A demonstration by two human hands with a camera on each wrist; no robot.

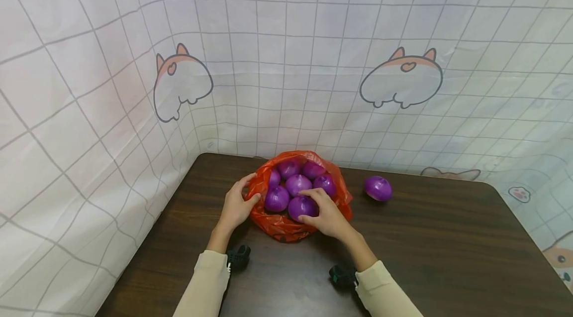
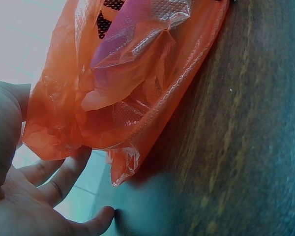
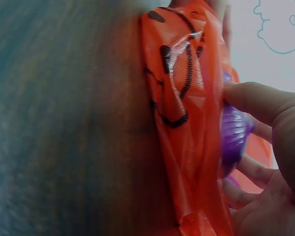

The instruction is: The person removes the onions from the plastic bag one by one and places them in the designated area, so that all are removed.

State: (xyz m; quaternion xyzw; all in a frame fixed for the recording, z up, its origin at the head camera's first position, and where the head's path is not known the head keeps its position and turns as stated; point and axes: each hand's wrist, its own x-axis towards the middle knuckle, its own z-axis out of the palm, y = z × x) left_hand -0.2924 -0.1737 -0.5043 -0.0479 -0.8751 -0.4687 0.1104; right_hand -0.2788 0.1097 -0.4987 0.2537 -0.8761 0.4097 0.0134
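A red plastic bag (image 1: 286, 231) with its mouth spread open holds several shiny purple balls (image 1: 298, 185). My left hand (image 1: 236, 206) is at the bag's left rim; in the left wrist view its fingers touch the outside of the orange-looking bag (image 2: 59, 123). With thumb and fingers around it, my right hand (image 1: 329, 213) grips the front ball (image 1: 301, 207) inside the bag. In the right wrist view the thumb lies against that purple ball (image 3: 233, 135) beside the bag's printed side (image 3: 182, 98).
One more purple ball (image 1: 378, 188) lies on the dark wooden table (image 1: 425, 237), right of the bag. A white grid-patterned cloth (image 1: 286, 58) with cartoon drawings hangs behind and at both sides.
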